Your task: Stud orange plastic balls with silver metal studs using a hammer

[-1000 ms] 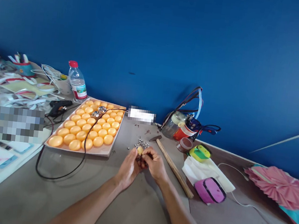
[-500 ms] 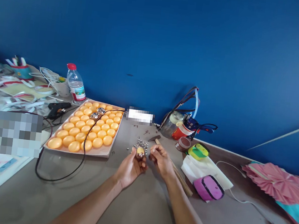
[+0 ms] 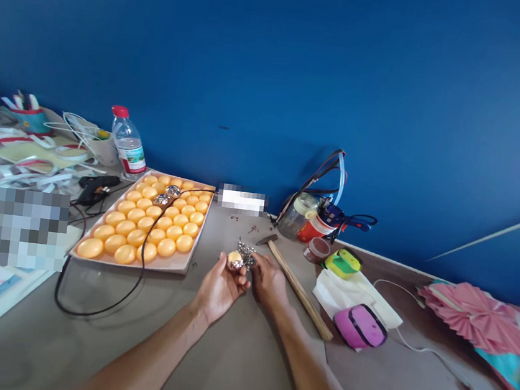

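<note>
A yellow-orange ball [image 3: 235, 257], its lower part covered with shiny silver studs, sits in the fingers of my left hand [image 3: 220, 289], which is turned palm up. Just beyond it lies a heap of small loose silver studs [image 3: 247, 251] on the grey table. My right hand [image 3: 269, 282] reaches to the right edge of that heap with its fingers curled and tips close together; whatever is between them is too small to tell. A hammer [image 3: 300, 290] with a wooden handle lies right of my right hand.
On the left, a tray [image 3: 188, 263] holds many orange balls and two silver-covered ones, with a black cable [image 3: 100, 313] across it. Behind stand a bottle [image 3: 129, 146] and a glass jar [image 3: 296, 215]. A purple pouch [image 3: 360, 326] lies right, a glue gun [image 3: 96, 187] left.
My right hand first worked at the ball, then drew away to the right, and is now down at the stud heap. My left hand has shifted slightly left with the ball.
</note>
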A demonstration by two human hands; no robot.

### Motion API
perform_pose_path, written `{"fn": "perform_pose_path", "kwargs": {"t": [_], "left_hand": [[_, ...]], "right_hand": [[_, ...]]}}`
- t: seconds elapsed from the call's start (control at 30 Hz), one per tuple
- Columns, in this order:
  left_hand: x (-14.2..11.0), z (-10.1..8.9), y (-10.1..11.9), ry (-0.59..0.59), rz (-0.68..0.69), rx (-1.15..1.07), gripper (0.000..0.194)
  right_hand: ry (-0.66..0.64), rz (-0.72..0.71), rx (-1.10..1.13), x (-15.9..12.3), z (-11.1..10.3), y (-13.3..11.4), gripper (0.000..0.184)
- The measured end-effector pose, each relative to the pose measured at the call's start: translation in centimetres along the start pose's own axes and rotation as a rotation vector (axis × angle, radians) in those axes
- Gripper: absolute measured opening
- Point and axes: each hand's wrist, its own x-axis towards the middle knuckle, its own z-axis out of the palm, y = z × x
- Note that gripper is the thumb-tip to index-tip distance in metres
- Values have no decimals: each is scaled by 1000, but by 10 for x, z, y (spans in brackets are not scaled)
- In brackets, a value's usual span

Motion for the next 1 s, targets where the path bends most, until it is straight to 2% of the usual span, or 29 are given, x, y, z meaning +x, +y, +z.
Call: {"fn": "perform_pose_path", "kwargs": {"t": [0.27,0.37,0.53,0.67,1.0], "left_hand": [[-1,3,-1,25,-6,18,35],[-1,2,0,31,-9,21,35],[-1,0,0,50,-17,40,35],[-1,1,-1,71,-20,67,36],[-1,2,-3,79,-15,101,34]], "right_hand": [[12,32,-69,2,4,1,24],[55,28,10,2,5,3,24],[221,81,232,3,4,10,16],[157,196,287,3,3,13,15],[133,112,258,2,1,8,16]]}}
